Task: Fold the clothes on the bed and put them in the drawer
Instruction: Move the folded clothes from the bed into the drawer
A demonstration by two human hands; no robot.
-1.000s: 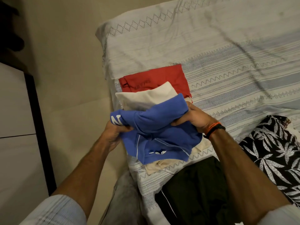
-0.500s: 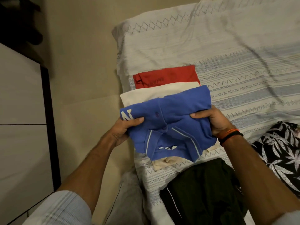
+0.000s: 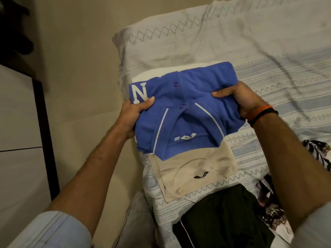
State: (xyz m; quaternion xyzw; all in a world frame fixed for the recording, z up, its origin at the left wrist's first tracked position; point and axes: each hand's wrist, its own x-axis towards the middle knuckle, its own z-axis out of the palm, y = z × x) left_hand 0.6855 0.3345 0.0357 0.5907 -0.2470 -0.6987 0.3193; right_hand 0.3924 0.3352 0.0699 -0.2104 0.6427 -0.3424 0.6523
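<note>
Blue polo shirt [image 3: 188,108] over patterned bedspread [image 3: 268,77], beside beige floor [image 3: 80,68].

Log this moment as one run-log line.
step: stacking folded clothes | left hand: grips blue polo shirt | right hand: grips same shirt | shirt: folded, over beige shirt | bed

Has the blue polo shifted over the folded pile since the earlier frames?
Yes. The blue polo moved away from the person, now hiding the red garment and exposing the beige shirt collar.

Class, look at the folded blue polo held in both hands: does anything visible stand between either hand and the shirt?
Nothing visible does. The left hand and right hand each already grip the blue polo directly at opposite edges, thumbs on top.
</note>
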